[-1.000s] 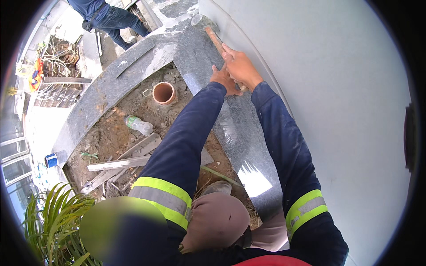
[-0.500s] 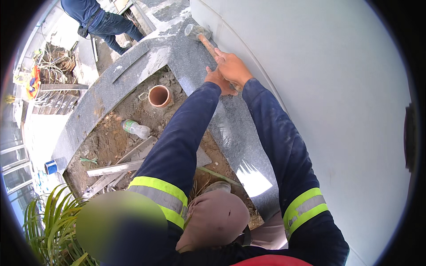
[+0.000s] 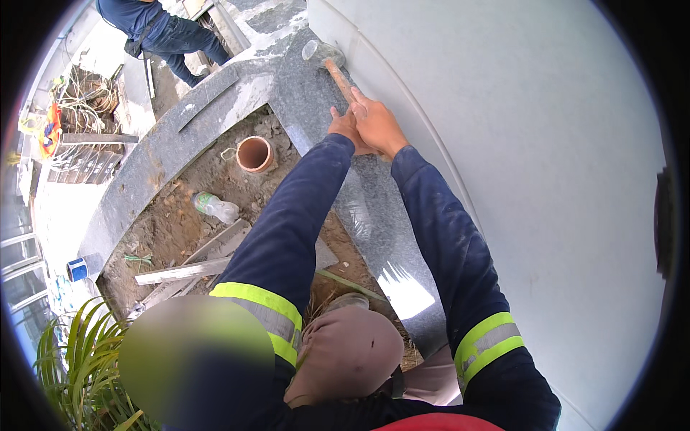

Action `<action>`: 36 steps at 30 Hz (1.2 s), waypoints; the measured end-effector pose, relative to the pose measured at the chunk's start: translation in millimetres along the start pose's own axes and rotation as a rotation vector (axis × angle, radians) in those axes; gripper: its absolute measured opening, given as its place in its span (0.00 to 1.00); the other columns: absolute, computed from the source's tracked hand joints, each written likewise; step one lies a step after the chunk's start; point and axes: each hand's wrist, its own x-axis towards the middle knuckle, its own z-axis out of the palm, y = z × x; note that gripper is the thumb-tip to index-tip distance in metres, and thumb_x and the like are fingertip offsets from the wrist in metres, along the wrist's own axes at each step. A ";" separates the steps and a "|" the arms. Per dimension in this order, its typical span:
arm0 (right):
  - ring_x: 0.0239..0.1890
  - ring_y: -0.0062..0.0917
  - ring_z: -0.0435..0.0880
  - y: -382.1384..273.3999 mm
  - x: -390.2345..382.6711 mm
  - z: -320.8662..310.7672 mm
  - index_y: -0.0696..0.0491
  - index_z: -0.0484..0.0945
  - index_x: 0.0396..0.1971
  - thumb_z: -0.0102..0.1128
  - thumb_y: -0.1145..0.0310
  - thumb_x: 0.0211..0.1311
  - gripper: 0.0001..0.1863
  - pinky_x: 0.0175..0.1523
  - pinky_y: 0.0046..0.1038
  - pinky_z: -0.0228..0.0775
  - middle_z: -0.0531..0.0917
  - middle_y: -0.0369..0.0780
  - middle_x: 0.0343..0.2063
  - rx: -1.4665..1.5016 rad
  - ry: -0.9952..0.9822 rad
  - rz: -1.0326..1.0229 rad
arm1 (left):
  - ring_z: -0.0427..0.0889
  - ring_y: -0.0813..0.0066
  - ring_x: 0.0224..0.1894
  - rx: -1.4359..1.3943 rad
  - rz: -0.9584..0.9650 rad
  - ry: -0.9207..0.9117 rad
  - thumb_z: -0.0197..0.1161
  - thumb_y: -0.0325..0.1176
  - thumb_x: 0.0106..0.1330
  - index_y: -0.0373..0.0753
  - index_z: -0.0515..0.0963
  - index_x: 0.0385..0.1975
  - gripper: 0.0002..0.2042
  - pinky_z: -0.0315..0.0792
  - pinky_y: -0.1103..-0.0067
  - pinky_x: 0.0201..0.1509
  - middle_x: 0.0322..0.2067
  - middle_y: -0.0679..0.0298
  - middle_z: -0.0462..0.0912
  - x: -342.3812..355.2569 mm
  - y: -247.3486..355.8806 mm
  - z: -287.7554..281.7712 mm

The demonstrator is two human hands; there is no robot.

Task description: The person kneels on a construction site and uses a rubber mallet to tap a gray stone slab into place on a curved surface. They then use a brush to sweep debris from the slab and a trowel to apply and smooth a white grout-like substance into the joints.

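Note:
A mallet (image 3: pixel 338 77) with a wooden handle and a bulky pale head lies at the far end of my reach. Its head is over the grey speckled stone slab (image 3: pixel 305 86), close to the foot of a smooth pale wall. My right hand (image 3: pixel 379 128) is wrapped round the handle. My left hand (image 3: pixel 346 128) is against the lower handle, its thumb up and closed round it; the right hand partly hides its fingers. Whether the mallet head touches the slab I cannot tell.
The slab borders a soil bed holding an orange-brown pipe (image 3: pixel 254 154), a plastic bottle (image 3: pixel 215 207) and loose boards (image 3: pixel 180 272). A blue-and-white can (image 3: pixel 77 269) stands left, above leafy fronds (image 3: pixel 79 366). Another person (image 3: pixel 169 36) stands at upper left, near tangled cables (image 3: pixel 86 93). A pale wall (image 3: pixel 546 179) rises right.
The view has shifted slightly. My right hand is a little closer over my left, and the handle's lower end no longer shows. Both hands stay on the mallet.

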 end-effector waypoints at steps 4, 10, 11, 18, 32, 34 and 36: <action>0.69 0.53 0.73 19.1 -8.7 11.1 0.46 0.68 0.74 0.47 0.59 0.78 0.27 0.74 0.43 0.64 0.73 0.55 0.68 -0.046 0.052 -0.090 | 0.46 0.55 0.82 0.028 0.008 0.102 0.61 0.64 0.65 0.49 0.44 0.82 0.51 0.41 0.35 0.79 0.82 0.59 0.44 3.8 -4.2 14.2; 0.70 0.52 0.72 26.3 -16.8 4.0 0.46 0.68 0.74 0.49 0.59 0.77 0.28 0.74 0.42 0.63 0.73 0.57 0.67 0.027 0.031 -0.146 | 0.42 0.58 0.83 0.066 -0.015 0.084 0.59 0.61 0.69 0.49 0.45 0.82 0.47 0.44 0.33 0.78 0.83 0.62 0.40 5.4 -0.1 12.9; 0.70 0.52 0.72 21.7 -20.3 2.6 0.46 0.68 0.74 0.49 0.59 0.77 0.28 0.74 0.42 0.63 0.73 0.58 0.67 0.033 0.040 -0.146 | 0.42 0.58 0.83 0.061 -0.023 0.066 0.58 0.61 0.69 0.50 0.45 0.82 0.46 0.44 0.33 0.78 0.83 0.63 0.40 4.2 0.1 10.8; 0.68 0.52 0.74 15.3 -48.6 -12.9 0.45 0.68 0.74 0.48 0.59 0.78 0.27 0.73 0.41 0.64 0.77 0.56 0.65 0.026 -0.026 -0.152 | 0.38 0.54 0.84 0.084 0.000 0.065 0.53 0.63 0.70 0.46 0.42 0.82 0.47 0.41 0.35 0.79 0.83 0.60 0.38 -2.3 -0.5 9.7; 0.60 0.41 0.83 17.1 -31.4 -14.5 0.46 0.67 0.75 0.47 0.56 0.82 0.27 0.69 0.37 0.69 0.75 0.50 0.69 -0.059 -0.099 -0.143 | 0.38 0.48 0.83 0.104 0.016 0.084 0.48 0.65 0.72 0.48 0.42 0.82 0.45 0.42 0.38 0.80 0.82 0.59 0.41 -2.8 2.5 8.1; 0.45 0.32 0.83 16.3 -35.4 -10.2 0.45 0.67 0.75 0.47 0.54 0.81 0.28 0.61 0.34 0.74 0.75 0.51 0.69 0.050 -0.075 -0.189 | 0.39 0.49 0.83 0.113 -0.008 0.135 0.48 0.66 0.72 0.48 0.42 0.82 0.45 0.42 0.38 0.80 0.82 0.59 0.41 -2.4 -2.2 13.2; 0.35 0.24 0.79 13.7 -33.0 -13.5 0.45 0.67 0.76 0.48 0.53 0.81 0.28 0.54 0.32 0.76 0.76 0.51 0.67 0.125 -0.134 -0.103 | 0.39 0.49 0.83 0.103 -0.011 0.145 0.48 0.66 0.72 0.49 0.43 0.82 0.45 0.41 0.38 0.80 0.82 0.59 0.41 -4.0 -0.9 12.8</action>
